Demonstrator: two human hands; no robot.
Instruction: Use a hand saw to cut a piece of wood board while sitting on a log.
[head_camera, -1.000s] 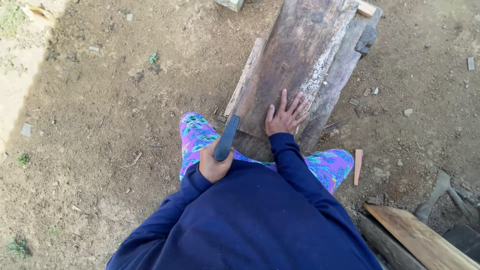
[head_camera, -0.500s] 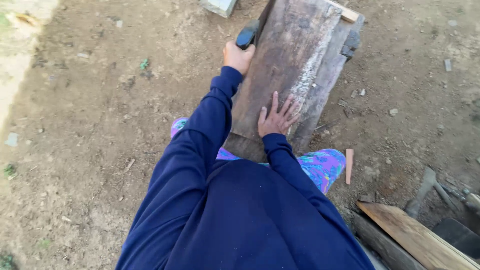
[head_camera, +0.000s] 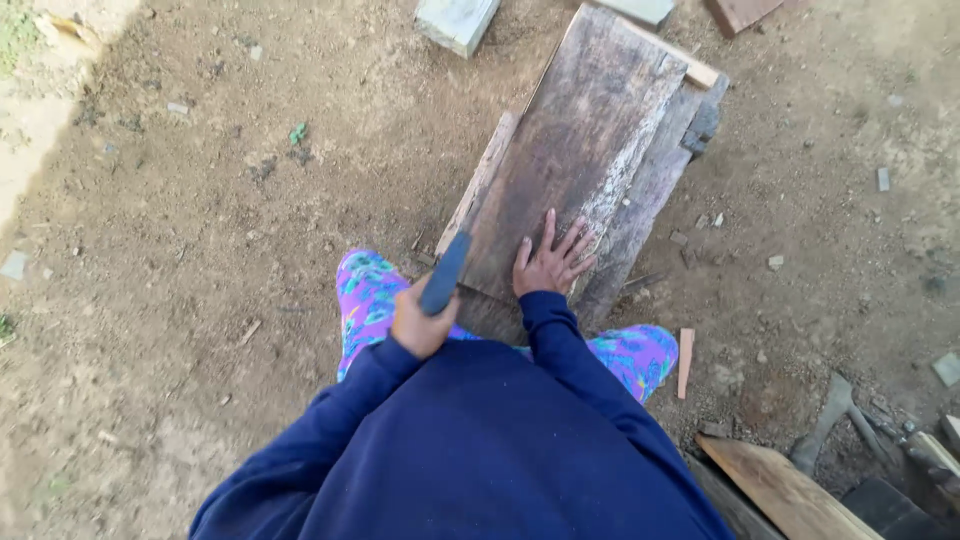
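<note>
From the head camera we see our left hand (head_camera: 422, 322) clenched around a dark blue tool handle (head_camera: 446, 272) that points toward one o'clock. Our right hand (head_camera: 551, 262) lies released, fingers spread flat on the weathered plank (head_camera: 580, 150) at twelve o'clock, just beside the handle.

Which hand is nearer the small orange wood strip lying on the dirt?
Right. The right hand lies flat on the plank, left of the wood strip. The left hand, holding a dark-handled tool, is farther left.
</note>
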